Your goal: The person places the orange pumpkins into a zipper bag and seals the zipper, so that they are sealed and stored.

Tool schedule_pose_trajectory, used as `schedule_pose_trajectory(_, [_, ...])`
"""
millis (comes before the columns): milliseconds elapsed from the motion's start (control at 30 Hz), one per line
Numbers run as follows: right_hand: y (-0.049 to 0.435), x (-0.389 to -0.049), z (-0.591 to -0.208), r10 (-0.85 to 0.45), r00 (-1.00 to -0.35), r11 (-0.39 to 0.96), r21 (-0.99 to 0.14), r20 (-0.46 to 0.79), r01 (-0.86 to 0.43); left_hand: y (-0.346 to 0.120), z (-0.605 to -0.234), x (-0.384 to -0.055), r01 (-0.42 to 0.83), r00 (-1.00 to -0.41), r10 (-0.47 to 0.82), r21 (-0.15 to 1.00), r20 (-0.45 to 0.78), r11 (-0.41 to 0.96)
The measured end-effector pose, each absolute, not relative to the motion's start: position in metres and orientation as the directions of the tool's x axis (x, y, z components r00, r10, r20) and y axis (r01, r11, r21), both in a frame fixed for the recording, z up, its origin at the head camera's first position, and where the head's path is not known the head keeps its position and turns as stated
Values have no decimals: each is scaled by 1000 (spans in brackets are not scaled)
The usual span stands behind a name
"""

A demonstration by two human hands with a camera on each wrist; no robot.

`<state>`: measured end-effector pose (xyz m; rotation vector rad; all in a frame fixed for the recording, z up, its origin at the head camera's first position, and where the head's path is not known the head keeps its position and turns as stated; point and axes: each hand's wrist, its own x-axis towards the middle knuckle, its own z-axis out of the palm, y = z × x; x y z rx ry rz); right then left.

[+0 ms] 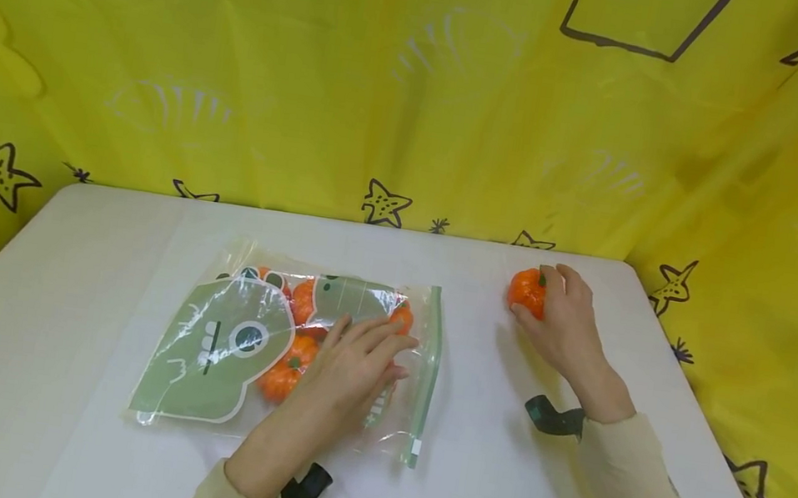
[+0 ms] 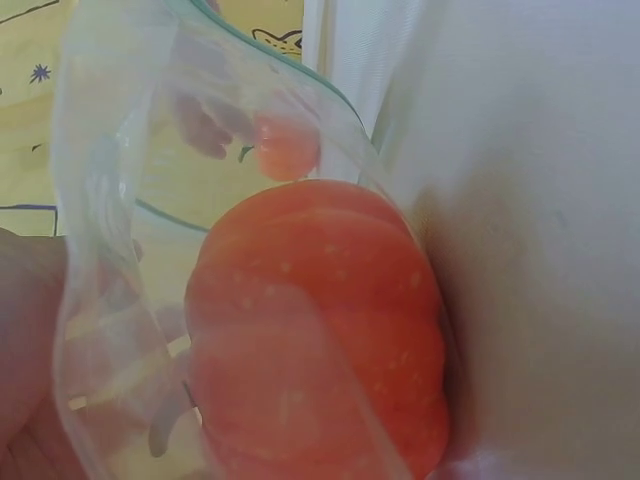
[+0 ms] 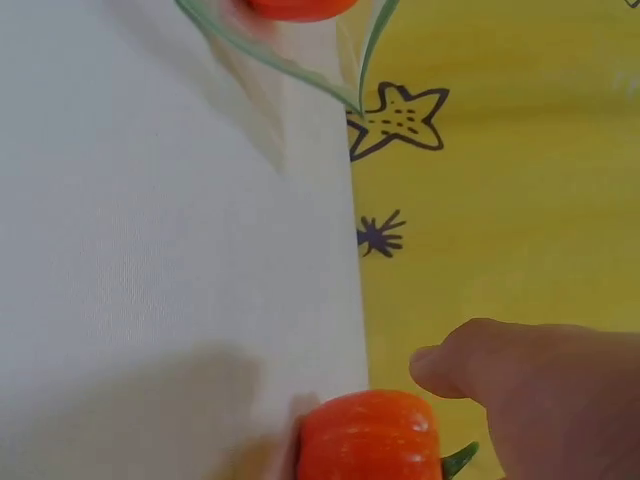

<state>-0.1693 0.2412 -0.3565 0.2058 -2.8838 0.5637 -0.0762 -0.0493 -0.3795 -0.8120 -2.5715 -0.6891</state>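
Note:
A clear zip bag [image 1: 427, 371] with a green animal print lies on the table, several small orange pumpkins [image 1: 281, 381] inside. My left hand [image 1: 353, 365] rests over its right half, fingers extended and slightly bent. Through the bag's film in the left wrist view, one pumpkin [image 2: 330, 330] looks large, with part of the left hand [image 2: 35, 380] beside the film. At the far right my right hand [image 1: 565, 321] is over a loose small pumpkin [image 1: 527, 292] with a green stem. In the right wrist view its thumb [image 3: 460, 365] stands slightly apart from that pumpkin [image 3: 370, 440].
The white table [image 1: 477, 461] ends at a yellow curtain [image 1: 416, 117] with drawn starfish, at the back and sides. The bag's green zip edge [image 3: 280, 65] faces the loose pumpkin, its mouth parted. Dark straps [image 1: 307, 489] hang at both wrists.

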Motion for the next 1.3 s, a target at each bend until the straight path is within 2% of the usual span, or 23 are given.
schedule_pose_trajectory(167, [242, -175, -361, -68, -988, 927, -357, 140, -115, -51, -381, -77, 614, -766, 437, 335, 471, 715])
schedule_pose_trajectory(400, [244, -179, -369, -65, -991, 910, -400, 114, -106, -50, -382, -78, 614, -765, 438, 326, 473, 719])
schedule_pose_trajectory(767, [248, -187, -374, -50, -970, 903, -404, 236, -145, -49, -382, -77, 609, -769, 437, 326, 467, 723])
schedule_pose_trajectory(1067, [250, -191, -366, -48, -993, 937, -340, 106, -81, -50, -383, -77, 608, -772, 438, 336, 461, 719])
schedule_pose_trajectory(1300, [250, -194, -366, -64, -994, 927, -362, 93, -94, -50, -383, -77, 606, -773, 433, 338, 463, 720])
